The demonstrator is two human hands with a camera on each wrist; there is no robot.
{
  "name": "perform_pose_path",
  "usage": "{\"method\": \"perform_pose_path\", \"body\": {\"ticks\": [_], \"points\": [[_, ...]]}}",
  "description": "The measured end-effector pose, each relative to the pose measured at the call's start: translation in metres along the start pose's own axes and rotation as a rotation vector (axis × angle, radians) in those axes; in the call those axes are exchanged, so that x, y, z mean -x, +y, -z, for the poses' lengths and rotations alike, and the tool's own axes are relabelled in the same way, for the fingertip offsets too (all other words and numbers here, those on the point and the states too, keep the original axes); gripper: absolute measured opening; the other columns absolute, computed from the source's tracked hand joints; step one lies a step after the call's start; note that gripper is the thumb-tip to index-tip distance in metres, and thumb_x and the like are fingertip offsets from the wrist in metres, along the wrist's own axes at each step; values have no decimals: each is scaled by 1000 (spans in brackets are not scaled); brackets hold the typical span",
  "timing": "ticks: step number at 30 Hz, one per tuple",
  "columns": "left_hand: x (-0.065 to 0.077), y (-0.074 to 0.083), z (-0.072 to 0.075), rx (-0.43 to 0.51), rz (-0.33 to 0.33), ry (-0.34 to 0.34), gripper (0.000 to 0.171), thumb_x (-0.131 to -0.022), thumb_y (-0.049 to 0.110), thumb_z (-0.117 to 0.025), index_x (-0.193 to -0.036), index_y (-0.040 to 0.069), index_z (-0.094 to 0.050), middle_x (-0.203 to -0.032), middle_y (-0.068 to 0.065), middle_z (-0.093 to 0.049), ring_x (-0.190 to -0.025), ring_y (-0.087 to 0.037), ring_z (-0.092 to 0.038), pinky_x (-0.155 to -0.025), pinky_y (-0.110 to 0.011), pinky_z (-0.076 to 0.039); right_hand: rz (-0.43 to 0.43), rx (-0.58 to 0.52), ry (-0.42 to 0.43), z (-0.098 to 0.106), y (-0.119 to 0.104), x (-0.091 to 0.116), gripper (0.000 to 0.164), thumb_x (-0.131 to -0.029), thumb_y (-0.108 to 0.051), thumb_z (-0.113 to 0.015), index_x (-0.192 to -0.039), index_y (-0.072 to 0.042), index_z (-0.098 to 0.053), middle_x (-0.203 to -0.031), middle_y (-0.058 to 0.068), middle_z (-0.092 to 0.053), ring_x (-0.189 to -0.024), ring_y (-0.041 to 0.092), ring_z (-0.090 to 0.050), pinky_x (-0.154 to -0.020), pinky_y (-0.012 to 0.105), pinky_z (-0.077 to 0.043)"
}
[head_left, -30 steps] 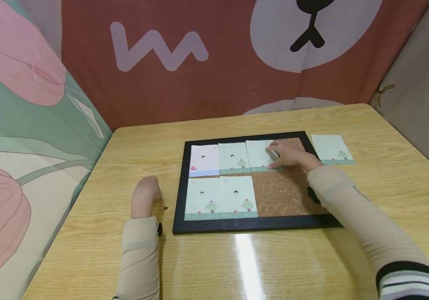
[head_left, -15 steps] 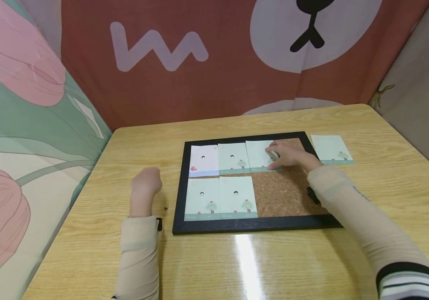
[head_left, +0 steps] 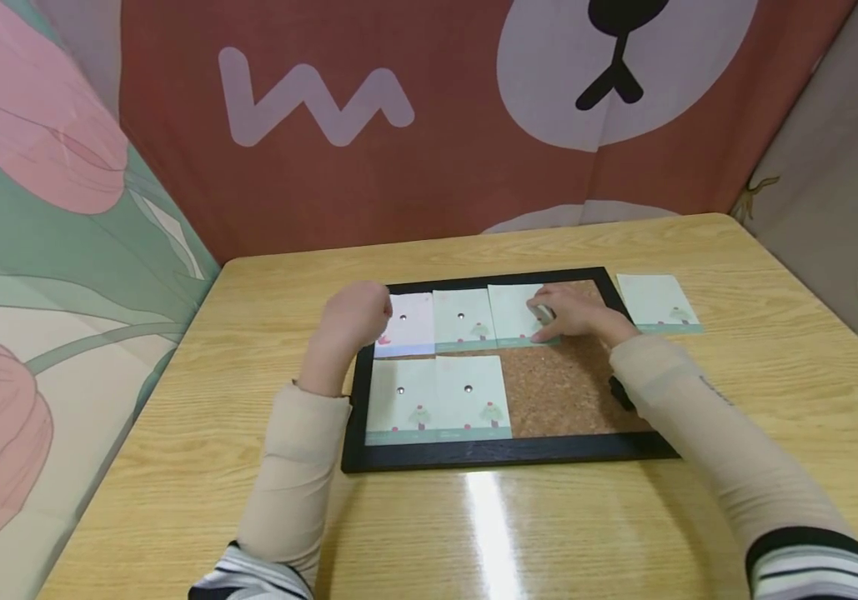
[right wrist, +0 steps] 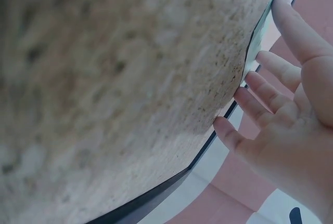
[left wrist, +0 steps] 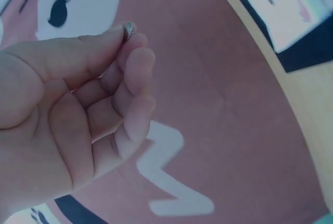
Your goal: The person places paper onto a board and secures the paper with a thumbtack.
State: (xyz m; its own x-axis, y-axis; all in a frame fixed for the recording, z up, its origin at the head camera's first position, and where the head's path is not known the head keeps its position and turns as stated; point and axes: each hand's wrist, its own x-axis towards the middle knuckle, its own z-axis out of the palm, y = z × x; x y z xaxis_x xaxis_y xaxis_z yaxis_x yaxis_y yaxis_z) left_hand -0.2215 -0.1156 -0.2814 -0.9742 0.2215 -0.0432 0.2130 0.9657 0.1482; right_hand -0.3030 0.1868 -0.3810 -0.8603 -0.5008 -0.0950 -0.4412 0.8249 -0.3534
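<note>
My left hand (head_left: 353,317) is raised over the left edge of the corkboard (head_left: 564,392). Between thumb and index finger it pinches a small silver thumbtack (left wrist: 128,30). On the board's top row, my right hand (head_left: 574,312) rests with spread fingers on the third pale green note sheet (head_left: 511,308), covering its right part. In the right wrist view the fingertips touch the sheet and the cork. To the left, a lilac sheet (head_left: 413,321) and a green sheet (head_left: 462,321) each carry a round silver tack.
Two tacked green sheets, a left one (head_left: 398,408) and a right one (head_left: 474,408), fill the lower left of the corkboard. Another green sheet (head_left: 657,302) lies loose on the wooden table (head_left: 196,417) beyond the black frame's right edge. A printed cloth (head_left: 323,183) hangs behind.
My left hand has risen from the table and moved right, over the board's left edge, carrying the thumbtack. The right hand has stayed on the third sheet.
</note>
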Motion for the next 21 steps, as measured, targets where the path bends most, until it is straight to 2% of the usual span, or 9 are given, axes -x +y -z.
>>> {"method": "perform_pose_path", "body": {"ticks": [4, 7, 8, 12, 14, 18, 21], "points": [[-8, 15, 4, -35, -70, 13, 22, -86, 2, -50, -68, 7, -61, -63, -1, -48, -62, -16, -40, -51, -27, -35, -19, -9, -10, 0, 0, -1, 67, -75, -29, -72, -128, 2, -45, -130, 23, -37, -117, 37, -33, -92, 52, -29], [-13, 21, 0, -32, -128, 12, 30, -85, -1, -46, -57, 9, -48, -56, 0, -31, -57, -15, -27, -49, -27, -25, -29, -14, -18, 0, 0, -1, 67, -75, -30, -72, -128, 2, -44, -130, 22, -37, -118, 37, -32, -93, 51, -29], [-15, 23, -1, -15, -143, 7, 30, -85, -2, -46, -57, 10, -47, -57, 1, -30, -57, -14, -27, -49, -27, -25, -30, -11, -18, 0, 0, -1, 68, -75, -30, -72, -128, 2, -45, -130, 23, -37, -118, 37, -32, -93, 51, -28], [-25, 35, -6, 58, -186, -46, 22, -85, -2, -48, -66, 8, -53, -63, -1, -41, -59, -15, -32, -52, -26, -28, -36, 0, -17, 0, 1, -1, 67, -75, -30, -72, -128, 2, -45, -130, 22, -37, -118, 37, -32, -93, 51, -29], [-31, 42, -7, 99, -203, -69, 13, -86, 2, -52, -77, 7, -61, -74, -1, -52, -66, -15, -42, -57, -26, -35, -36, 5, -12, 0, 1, -1, 67, -75, -30, -72, -128, 2, -45, -130, 22, -37, -118, 37, -32, -93, 51, -29], [-45, 55, -11, 183, -239, -102, 9, -88, 9, -55, -86, 5, -64, -83, -3, -58, -71, -16, -52, -64, -27, -42, -21, 14, -6, 0, 1, -1, 66, -75, -29, -72, -127, 2, -46, -129, 22, -38, -118, 37, -32, -94, 51, -28], [-55, 60, -17, 268, -248, -128, 9, -88, 11, -57, -87, 4, -63, -84, -4, -59, -69, -15, -56, -64, -26, -45, -11, 15, -7, 0, 0, -1, 66, -75, -29, -72, -127, 2, -46, -129, 22, -39, -118, 37, -33, -94, 50, -28]]}}
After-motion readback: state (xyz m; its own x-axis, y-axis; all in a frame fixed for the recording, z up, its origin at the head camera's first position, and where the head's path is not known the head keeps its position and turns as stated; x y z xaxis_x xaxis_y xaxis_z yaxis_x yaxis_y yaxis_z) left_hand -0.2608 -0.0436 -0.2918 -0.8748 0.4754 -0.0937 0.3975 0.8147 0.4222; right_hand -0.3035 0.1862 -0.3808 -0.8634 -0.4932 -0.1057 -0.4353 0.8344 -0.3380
